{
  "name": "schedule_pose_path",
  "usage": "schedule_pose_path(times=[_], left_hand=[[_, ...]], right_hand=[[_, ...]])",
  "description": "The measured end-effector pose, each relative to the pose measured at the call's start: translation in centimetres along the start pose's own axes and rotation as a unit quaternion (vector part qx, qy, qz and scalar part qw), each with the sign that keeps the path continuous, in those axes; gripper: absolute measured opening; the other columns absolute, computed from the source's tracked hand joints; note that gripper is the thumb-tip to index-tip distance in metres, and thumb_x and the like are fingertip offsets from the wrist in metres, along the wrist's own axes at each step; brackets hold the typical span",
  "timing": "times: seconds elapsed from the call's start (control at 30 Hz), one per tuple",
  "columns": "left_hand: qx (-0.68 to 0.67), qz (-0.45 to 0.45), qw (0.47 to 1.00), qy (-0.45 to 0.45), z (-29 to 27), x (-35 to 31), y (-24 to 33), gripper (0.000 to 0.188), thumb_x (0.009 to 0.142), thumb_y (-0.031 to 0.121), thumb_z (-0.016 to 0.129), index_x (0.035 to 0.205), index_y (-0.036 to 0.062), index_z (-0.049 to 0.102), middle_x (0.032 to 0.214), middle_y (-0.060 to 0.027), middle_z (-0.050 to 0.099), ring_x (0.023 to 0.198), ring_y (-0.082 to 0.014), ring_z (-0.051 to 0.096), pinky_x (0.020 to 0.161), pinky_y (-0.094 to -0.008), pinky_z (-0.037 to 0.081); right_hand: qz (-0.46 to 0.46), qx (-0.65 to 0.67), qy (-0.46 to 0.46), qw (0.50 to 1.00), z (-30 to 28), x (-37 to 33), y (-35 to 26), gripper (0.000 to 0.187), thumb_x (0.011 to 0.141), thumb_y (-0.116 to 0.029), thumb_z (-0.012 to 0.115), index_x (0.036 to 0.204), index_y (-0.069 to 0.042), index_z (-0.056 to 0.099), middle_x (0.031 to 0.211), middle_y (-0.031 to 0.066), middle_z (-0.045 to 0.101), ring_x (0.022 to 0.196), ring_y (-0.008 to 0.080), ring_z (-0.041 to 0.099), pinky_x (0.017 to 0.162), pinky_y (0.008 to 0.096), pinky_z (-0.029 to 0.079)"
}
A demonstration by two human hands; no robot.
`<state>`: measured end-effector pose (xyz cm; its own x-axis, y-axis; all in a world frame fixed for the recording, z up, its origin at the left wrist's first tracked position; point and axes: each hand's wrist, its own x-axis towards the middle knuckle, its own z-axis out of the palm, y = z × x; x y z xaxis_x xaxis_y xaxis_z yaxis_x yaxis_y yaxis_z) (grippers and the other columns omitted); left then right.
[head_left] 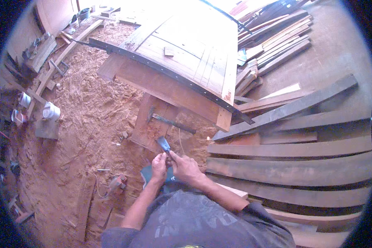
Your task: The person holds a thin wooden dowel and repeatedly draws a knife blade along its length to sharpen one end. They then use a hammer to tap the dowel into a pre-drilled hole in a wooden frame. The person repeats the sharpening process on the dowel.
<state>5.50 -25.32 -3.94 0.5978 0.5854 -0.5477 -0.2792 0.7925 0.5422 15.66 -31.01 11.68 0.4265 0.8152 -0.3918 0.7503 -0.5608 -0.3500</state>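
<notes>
Both my hands meet close in front of my body. My right hand (pixel 187 168) is closed on the handle end of a small blue flat-bladed scraper (pixel 163 144), whose wide end points away from me. Against its lower end, my left hand (pixel 159 166) is closed too, fingertips pinched together; the exact contact is partly hidden. Just beyond the scraper, a hammer (pixel 174 123) with a dark handle lies on a brown board (pixel 144 134). Further off stands a large wooden panel (pixel 182 58) edged by a long dark metal bar (pixel 173 75), with a small wood block (pixel 168 51) on top.
Long planks (pixel 289 167) are laid out on my right, with more stacked lumber (pixel 283 39) behind. Wood shavings (pixel 91 91) cover the floor at left. A red power tool (pixel 119 182) lies near my left forearm. White buckets (pixel 51 110) stand at far left.
</notes>
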Motion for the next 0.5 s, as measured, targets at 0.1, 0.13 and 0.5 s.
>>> schedule_pose_path(times=[0.1,0.13,0.5], left_hand=[[0.046,0.004,0.999,0.005,-0.3,0.5,0.5,0.021,0.109,0.022,0.057,0.103,0.0046,0.066,0.086,-0.0024,0.069,0.073,-0.0121,0.065,0.07,-0.0299,0.056],[0.053,0.007,0.998,0.019,-0.7,0.7,0.5,0.022,0.109,0.023,0.057,0.102,0.0043,0.066,0.086,-0.0025,0.069,0.072,-0.012,0.064,0.07,-0.0299,0.056],[0.497,0.142,0.856,-0.001,-2.0,-0.6,2.3,0.035,0.099,0.032,0.067,0.105,-0.0023,0.068,0.092,-0.0253,0.075,0.091,-0.0387,0.077,0.08,-0.0485,0.059]], right_hand=[[-0.01,-0.005,-0.012,1.0,-0.7,-0.7,0.4,0.048,0.099,-0.028,0.06,0.145,-0.016,0.06,0.099,0.0308,0.072,0.09,0.0486,0.072,0.079,0.061,0.056],[-0.021,-0.009,-0.015,1.0,-1.3,-1.3,0.0,0.048,0.1,-0.029,0.06,0.146,-0.015,0.06,0.099,0.0304,0.072,0.089,0.0489,0.071,0.079,0.0615,0.056],[-0.001,0.21,0.001,0.978,-3.5,-1.2,2.1,0.049,0.096,-0.023,0.072,0.142,-0.006,0.064,0.122,0.0238,0.074,0.111,0.0305,0.074,0.096,0.0407,0.056]])
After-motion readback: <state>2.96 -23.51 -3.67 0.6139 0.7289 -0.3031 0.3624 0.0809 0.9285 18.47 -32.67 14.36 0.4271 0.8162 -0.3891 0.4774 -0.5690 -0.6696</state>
